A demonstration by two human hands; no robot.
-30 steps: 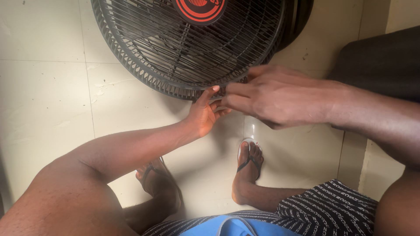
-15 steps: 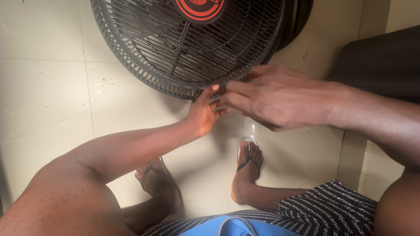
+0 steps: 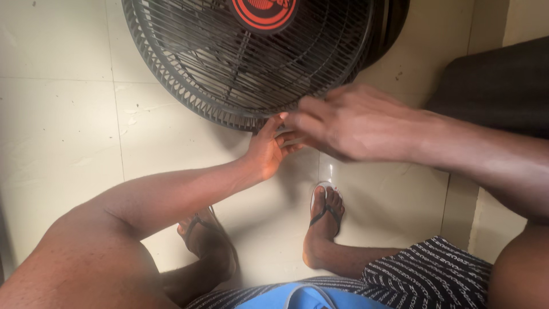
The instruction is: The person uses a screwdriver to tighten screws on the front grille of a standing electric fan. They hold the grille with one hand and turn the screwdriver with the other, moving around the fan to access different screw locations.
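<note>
- The round black wire fan grille (image 3: 251, 63), ribbed, with a red centre badge, lay on pale glossy floor tiles (image 3: 63, 131).
- The left hand (image 3: 267, 150) pinched its lower rim.
- The right hand (image 3: 349, 123), fingers loosely spread over the rim, had blurred and shifted slightly since earlier.

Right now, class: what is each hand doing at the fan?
Left hand: fingers pinched at the lower rim of the fan grille.
Right hand: blurred at the same rim; grip cannot be told.

Bare arms, black flip-flops (image 3: 326, 210), dark white-patterned shorts (image 3: 426, 269)
</note>
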